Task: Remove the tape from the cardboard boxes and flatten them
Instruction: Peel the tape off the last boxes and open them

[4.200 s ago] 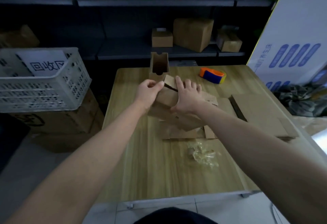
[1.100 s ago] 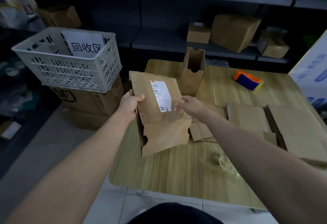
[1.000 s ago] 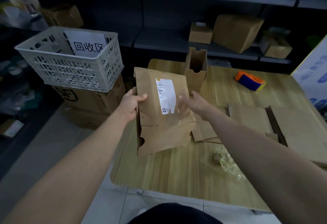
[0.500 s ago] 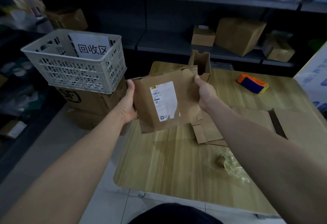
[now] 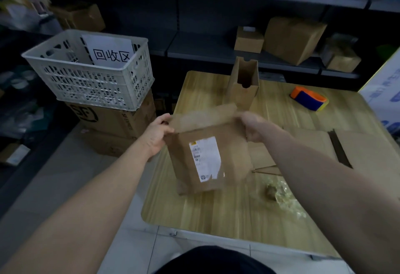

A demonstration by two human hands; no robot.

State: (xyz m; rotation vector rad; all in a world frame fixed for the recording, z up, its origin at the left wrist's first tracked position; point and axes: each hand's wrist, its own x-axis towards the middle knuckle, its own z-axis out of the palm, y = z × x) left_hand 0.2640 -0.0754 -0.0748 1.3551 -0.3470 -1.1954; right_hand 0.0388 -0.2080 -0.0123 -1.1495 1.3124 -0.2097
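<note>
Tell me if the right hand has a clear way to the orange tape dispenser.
Probably yes: only table lies between the right hand and the tape dispenser; the upright box stands left of that line. It must first release the labelled box it grips.

Top flap of cardboard box [image 5: 231,154] was smeared by motion, edge unclear (dim light didn't help). Right hand [image 5: 252,127] blurred too, fingertips lost behind flap. Left hand [image 5: 157,136]: fingers hidden behind box. Label [image 5: 205,159] print was too small to read. Flattened cardboard [image 5: 311,137] partly covered by right forearm [image 5: 320,169]. White carton [image 5: 387,91] cut off by right edge.
</note>
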